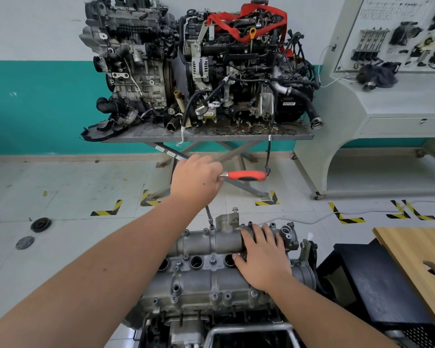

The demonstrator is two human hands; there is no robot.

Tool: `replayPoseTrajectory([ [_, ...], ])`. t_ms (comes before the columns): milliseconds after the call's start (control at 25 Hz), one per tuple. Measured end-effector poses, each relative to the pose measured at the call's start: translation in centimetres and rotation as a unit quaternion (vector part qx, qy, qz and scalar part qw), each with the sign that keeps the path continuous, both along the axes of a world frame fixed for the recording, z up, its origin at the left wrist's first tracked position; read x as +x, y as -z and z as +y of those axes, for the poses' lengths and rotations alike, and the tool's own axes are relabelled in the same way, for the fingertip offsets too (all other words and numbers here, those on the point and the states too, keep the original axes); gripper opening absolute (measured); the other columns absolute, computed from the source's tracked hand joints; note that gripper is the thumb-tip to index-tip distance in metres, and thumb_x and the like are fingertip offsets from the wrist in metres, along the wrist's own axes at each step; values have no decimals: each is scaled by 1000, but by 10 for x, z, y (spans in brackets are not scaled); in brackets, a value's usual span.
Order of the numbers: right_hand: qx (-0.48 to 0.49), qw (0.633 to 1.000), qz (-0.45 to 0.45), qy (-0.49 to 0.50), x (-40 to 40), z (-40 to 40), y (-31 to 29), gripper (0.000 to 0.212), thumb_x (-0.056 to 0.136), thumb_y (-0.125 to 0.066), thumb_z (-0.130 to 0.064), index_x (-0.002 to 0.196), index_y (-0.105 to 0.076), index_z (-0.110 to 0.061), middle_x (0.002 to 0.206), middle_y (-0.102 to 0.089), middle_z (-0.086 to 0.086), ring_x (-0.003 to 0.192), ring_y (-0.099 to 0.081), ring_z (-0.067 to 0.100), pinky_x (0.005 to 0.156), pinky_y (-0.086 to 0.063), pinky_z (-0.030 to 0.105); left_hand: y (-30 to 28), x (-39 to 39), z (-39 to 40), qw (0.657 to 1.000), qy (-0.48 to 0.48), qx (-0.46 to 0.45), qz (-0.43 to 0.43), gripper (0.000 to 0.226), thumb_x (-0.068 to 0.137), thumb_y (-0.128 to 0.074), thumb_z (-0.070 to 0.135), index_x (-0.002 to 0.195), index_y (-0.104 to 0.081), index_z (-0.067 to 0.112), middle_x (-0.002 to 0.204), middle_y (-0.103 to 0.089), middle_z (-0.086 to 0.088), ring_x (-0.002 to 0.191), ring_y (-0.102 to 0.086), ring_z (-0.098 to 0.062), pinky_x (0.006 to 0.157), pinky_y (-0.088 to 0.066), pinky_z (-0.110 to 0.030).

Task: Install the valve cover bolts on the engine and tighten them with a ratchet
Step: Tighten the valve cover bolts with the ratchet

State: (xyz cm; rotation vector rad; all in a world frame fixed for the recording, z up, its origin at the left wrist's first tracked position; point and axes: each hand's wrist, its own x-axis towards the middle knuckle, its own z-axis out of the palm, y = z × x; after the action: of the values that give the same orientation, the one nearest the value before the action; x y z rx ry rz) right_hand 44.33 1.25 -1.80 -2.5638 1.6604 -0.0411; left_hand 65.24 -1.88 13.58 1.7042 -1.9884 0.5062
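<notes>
Engine [211, 305], nearest the camera at bottom centre: grey cast valve cover [219, 249] on top, with a row of round plug wells and several bolts [214, 296] seated along its near and far edges.

Right hand [261, 259]: lies flat on the right part of the valve cover, fingers [258, 233] straight and spread, gripping nothing; it hides part of the cover beneath.

Left hand [197, 179]: raised above the far edge of the cover, fingers curled around the head end of a ratchet [244, 175]. The red and black handle sticks out to the right. A thin extension bar [209, 216] drops from under the hand to a bolt at the far edge of the cover; the left forearm hides the joint between bar and ratchet.

Floor: pale tiles, yellow-black corner markings [107, 209], two dark round discs [40, 224] at left.

Beyond: a grey lift table [211, 135] carrying two complete engines [199, 64], one with a red strap [249, 23].

Far right: a pale display console [387, 101] with parts mounted on its panel.

Near right: a wooden desk [417, 249] corner with a round hole, beside a black crate [377, 285].
</notes>
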Motion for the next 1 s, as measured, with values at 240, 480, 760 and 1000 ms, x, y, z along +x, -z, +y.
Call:
replayPoseTrajectory([
  [240, -3, 1000, 1, 3, 1, 0, -1, 74, 85, -25, -67, 151, -24, -32, 161, -22, 6, 150, -7, 30, 120, -9, 55, 23, -12, 9, 936, 35, -68, 345, 42, 93, -59, 41, 63, -43, 16, 73, -42, 6, 69, -41, -11, 61, -35, -26],
  [480, -1, 1000, 4, 1, 1, 1, -3, 75, 86, -23, -67, 152, -23, -32, 161, -21, 6, 150, -6, 31, 120, -8, 55, 27, -39, 16, 715, 17, -72, 695, 29, 104, -39, 33, 93, -65, 29, 83, -69, 7, 63, -59, -10, 62, -50, -21],
  [760, 5, 1000, 0, 0, 0, 1, -5, 73, 87, -26, -67, 151, -22, -33, 162, -20, 5, 151, -5, 30, 121, -8, 55, 8, -14, 7, 500, 7, 145, 853, 22, 97, -56, 30, 92, -67, 11, 49, -51, -1, 43, -49, -12, 44, -43, -23],
  [1000, 2, 1000, 1, 0, 0, 1, -5, 72, 89, -27, -66, 152, -22, -32, 161, -20, 4, 150, -6, 29, 121, -8, 54, -28, 7, 4, 720, -89, 337, 601, 16, 93, -50, 22, 81, -56, 12, 58, -68, 0, 67, -71, -17, 83, -50, -38],
])
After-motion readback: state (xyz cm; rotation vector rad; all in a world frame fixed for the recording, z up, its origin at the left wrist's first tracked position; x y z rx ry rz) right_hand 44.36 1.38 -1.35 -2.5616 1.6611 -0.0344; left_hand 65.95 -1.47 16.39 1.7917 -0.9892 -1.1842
